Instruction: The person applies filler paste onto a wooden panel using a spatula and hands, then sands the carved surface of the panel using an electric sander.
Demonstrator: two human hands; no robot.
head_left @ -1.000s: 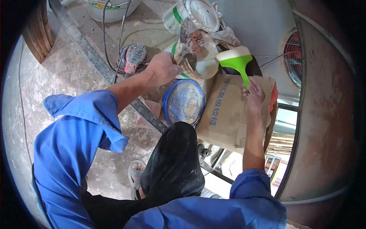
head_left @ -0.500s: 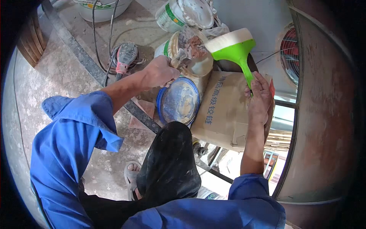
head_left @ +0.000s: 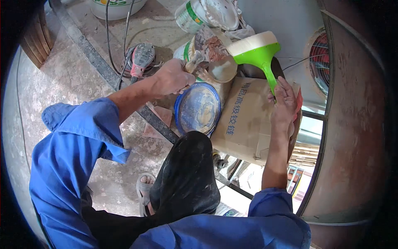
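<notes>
My left hand (head_left: pixel 174 77) is closed round the handle of a putty knife (head_left: pixel 194 62); its blade carries a reddish-brown lump of putty (head_left: pixel 214 49) above an open bucket (head_left: pixel 224 69). In my right hand (head_left: pixel 283 103) is the handle of a green scraper (head_left: pixel 265 62) with a wide pale blade, tilted up to the left. The scraper's blade is just right of the putty lump; whether they touch is hard to tell. A cardboard box (head_left: pixel 242 118) lies under the scraper and my right wrist. Below my left hand sits a blue-rimmed lid (head_left: pixel 198 108).
A sander (head_left: pixel 143 57) with cables lies on the floor at the upper left. White buckets (head_left: pixel 190 17) stand at the top. A metal strip (head_left: pixel 93 58) crosses the floor diagonally. At the right are a round fan (head_left: pixel 319 62) and a brown curved panel (head_left: pixel 352 120).
The green scraper has risen and turned so its wide face shows more, close to the putty knife. The putty knife has stayed over the bucket. The view has shifted slightly.
</notes>
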